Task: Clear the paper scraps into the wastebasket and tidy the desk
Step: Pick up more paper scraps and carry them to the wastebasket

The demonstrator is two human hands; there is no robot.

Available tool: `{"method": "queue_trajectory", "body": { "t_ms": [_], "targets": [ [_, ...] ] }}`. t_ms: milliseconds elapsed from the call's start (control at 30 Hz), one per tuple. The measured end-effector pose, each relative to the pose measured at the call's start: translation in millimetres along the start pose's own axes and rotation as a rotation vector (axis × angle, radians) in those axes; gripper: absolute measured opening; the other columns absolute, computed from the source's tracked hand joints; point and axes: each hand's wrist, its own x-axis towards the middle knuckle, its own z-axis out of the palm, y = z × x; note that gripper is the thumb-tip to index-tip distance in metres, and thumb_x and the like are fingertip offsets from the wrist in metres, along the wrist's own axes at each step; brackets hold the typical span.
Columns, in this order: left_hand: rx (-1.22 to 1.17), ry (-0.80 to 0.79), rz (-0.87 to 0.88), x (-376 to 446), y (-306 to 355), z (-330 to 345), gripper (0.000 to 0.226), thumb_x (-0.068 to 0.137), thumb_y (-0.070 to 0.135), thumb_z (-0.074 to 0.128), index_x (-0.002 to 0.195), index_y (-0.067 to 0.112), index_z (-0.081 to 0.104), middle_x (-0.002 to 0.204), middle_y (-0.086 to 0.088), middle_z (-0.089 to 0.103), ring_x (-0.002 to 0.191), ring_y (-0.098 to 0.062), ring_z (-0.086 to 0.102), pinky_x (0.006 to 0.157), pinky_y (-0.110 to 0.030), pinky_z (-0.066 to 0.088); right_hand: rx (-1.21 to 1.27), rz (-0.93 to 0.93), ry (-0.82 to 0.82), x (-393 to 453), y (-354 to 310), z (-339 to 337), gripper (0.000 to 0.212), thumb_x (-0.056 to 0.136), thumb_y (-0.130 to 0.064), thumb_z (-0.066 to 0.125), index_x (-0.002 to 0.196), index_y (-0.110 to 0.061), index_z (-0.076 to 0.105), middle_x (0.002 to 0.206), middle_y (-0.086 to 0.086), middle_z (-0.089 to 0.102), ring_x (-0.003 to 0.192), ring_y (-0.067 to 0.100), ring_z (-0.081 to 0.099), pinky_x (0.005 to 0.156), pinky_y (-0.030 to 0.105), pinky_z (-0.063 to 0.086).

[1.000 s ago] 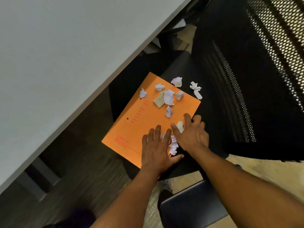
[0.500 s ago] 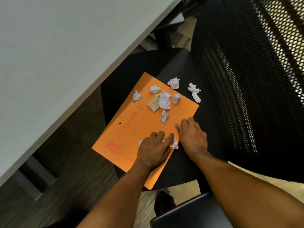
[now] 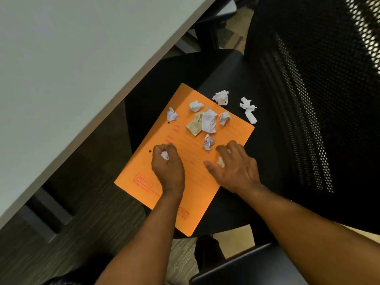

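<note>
An orange folder [image 3: 191,182] lies on a black chair seat [image 3: 265,153]. Several crumpled paper scraps [image 3: 208,120] sit on its far end, and two more scraps [image 3: 248,109] rest on the seat beside it. My left hand [image 3: 167,165] is a fist above the folder's left part, shut on a small white scrap [image 3: 164,155]. My right hand [image 3: 236,167] hovers over the folder's right edge with fingers curled around another white scrap [image 3: 221,161]. No wastebasket is in view.
A grey desk top [image 3: 72,58] fills the upper left, its edge running diagonally close to the chair. The chair's black mesh backrest [image 3: 318,99] rises on the right. A dark flat object [image 3: 246,268] lies low at the bottom, over carpet floor.
Both hands were pressed together over scraps at the folder's near edge. They have closed on scraps, lifted and moved apart, the left going left and forward.
</note>
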Motion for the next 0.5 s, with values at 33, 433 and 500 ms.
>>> {"method": "queue_trajectory", "body": {
  "t_ms": [33,433,500],
  "targets": [
    [0.038,0.024,0.023,2,-4,-2,0.02,0.092,0.031,0.05,0.074,0.02,0.049,0.077,-0.015,0.057,0.073,-0.037,0.06,0.064,-0.046,0.051,-0.114,-0.074,-0.051,-2,4,3,0.056,0.084,-0.071,0.036,0.108,-0.024,0.055,0.102,0.002,0.051,0.09,0.018,0.049,0.056,0.027,0.038],
    [1.208,-0.371,0.907,1,-43,-16,0.035,0.095,0.041,0.046,0.079,0.015,0.062,0.08,-0.006,0.061,0.067,-0.022,0.054,0.048,-0.028,0.033,-0.078,-0.278,-0.106,9,20,3,0.027,0.098,-0.034,0.052,0.091,-0.01,0.061,0.085,0.009,0.057,0.07,0.026,0.057,0.049,0.037,0.047],
    [1.137,-0.38,0.838,7,-33,-13,0.038,0.096,0.042,0.043,0.077,0.015,0.061,0.076,-0.005,0.06,0.063,-0.02,0.056,0.046,-0.026,0.03,0.01,-0.227,-0.065,15,20,-3,0.029,0.098,-0.033,0.051,0.095,-0.007,0.063,0.088,0.011,0.059,0.069,0.026,0.059,0.051,0.037,0.049]
  ]
}}
